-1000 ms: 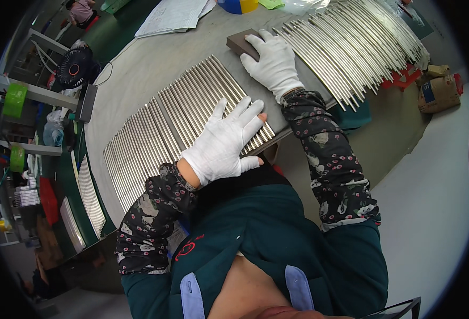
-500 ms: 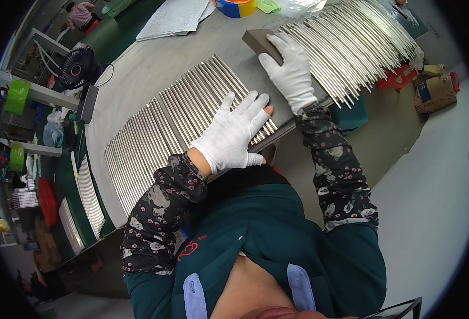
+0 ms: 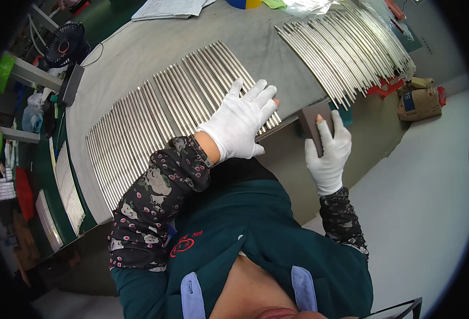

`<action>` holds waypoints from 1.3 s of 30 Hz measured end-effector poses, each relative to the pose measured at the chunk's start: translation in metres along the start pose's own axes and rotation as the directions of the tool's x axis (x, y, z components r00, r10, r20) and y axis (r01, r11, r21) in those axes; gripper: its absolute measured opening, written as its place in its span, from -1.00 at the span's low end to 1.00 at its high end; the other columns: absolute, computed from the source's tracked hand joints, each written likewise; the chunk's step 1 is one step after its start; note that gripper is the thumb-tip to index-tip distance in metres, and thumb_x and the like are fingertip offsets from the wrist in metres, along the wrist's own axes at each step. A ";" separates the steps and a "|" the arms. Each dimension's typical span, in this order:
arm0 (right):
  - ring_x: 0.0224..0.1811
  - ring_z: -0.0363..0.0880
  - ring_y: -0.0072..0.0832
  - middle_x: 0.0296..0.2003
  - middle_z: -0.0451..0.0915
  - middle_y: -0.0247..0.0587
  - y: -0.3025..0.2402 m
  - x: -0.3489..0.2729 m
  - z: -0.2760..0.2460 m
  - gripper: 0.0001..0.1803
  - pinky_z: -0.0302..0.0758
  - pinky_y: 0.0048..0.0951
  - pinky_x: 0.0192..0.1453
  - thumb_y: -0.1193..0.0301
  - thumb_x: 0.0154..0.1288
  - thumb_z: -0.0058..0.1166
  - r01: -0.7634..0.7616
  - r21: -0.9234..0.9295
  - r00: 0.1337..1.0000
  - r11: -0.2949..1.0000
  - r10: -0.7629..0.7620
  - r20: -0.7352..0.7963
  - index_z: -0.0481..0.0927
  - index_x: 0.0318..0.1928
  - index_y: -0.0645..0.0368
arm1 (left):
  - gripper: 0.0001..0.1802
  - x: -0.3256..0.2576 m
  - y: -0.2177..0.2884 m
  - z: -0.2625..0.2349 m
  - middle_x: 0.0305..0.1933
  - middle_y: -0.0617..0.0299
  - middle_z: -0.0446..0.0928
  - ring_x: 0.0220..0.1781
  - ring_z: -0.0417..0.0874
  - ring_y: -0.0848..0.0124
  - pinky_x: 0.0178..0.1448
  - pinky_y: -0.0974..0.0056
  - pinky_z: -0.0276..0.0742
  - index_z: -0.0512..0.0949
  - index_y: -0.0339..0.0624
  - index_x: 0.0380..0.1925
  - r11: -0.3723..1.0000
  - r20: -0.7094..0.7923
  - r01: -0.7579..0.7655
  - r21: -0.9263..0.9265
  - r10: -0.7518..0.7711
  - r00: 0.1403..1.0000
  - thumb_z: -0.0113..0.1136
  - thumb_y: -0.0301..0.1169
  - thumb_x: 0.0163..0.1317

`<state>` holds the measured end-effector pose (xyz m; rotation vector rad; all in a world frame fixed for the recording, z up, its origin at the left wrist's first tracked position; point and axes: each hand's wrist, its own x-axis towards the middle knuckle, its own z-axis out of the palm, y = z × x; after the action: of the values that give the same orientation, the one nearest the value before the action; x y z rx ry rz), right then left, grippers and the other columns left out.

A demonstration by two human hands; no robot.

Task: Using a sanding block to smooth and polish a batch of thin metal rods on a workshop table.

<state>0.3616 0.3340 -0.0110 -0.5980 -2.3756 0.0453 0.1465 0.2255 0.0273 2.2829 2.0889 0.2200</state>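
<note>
My left hand (image 3: 239,122), in a white glove with bare fingertips at the side, lies spread over a row of shiny metal rods (image 3: 186,85) near the table's front edge. The rods lie side by side; more of them continue to the left as a second group (image 3: 128,133). In my right hand (image 3: 328,154), also white-gloved, a dark brown rectangular block (image 3: 310,119) is gripped between thumb and fingers. That hand is off the table's front edge, below the larger pile of metal rods (image 3: 346,53) at the right.
The grey table (image 3: 277,64) curves across the view. Papers (image 3: 170,8) and a blue-yellow roll (image 3: 243,2) lie at the back. A black fan (image 3: 66,45) stands left. A brown sack (image 3: 420,103) and red stool (image 3: 386,87) are on the right.
My right hand has moved with the block from the tabletop toward me, past the table's front edge. My left hand remains spread on the rods. The whole view has shifted slightly.
</note>
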 end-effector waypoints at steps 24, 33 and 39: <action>-0.01 0.44 -0.04 0.18 0.38 0.18 -0.013 0.022 -0.017 -0.42 0.41 -0.12 0.04 0.38 -0.12 0.26 0.015 -0.123 0.994 0.992 -0.002 0.110 0.54 0.05 0.08 | -0.02 0.000 0.000 0.002 0.38 -0.07 0.22 0.48 0.15 0.04 0.49 -0.15 0.01 0.31 -0.34 0.26 1.000 -0.022 -0.016 0.023 0.017 1.000 0.38 0.00 -0.12; 0.04 0.39 -0.06 0.21 0.35 0.16 -0.012 0.015 -0.022 -0.42 0.34 -0.13 0.13 0.44 -0.11 0.23 0.001 -0.024 0.998 1.000 0.000 0.058 0.52 0.06 0.09 | -0.25 -0.008 -0.031 -0.016 0.48 -0.06 0.09 0.52 0.08 -0.01 0.48 -0.21 -0.03 0.19 -0.21 0.36 0.998 -0.134 -0.060 -0.028 0.056 0.989 0.12 -0.10 0.24; 0.03 0.45 -0.02 0.16 0.36 0.25 -0.061 0.025 -0.023 -0.38 0.41 -0.11 0.07 0.39 -0.19 0.28 0.187 0.231 0.943 0.955 -0.240 0.228 0.53 0.04 0.09 | -0.37 0.013 -0.045 0.007 0.47 0.06 0.16 0.50 0.12 0.05 0.48 -0.19 0.00 0.27 -0.13 0.33 1.000 -0.166 0.008 0.008 -0.007 0.986 0.04 -0.13 0.30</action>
<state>0.3339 0.2872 0.0336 -0.2415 -2.6281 0.2845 0.1043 0.2433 0.0162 2.3359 2.1771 0.4157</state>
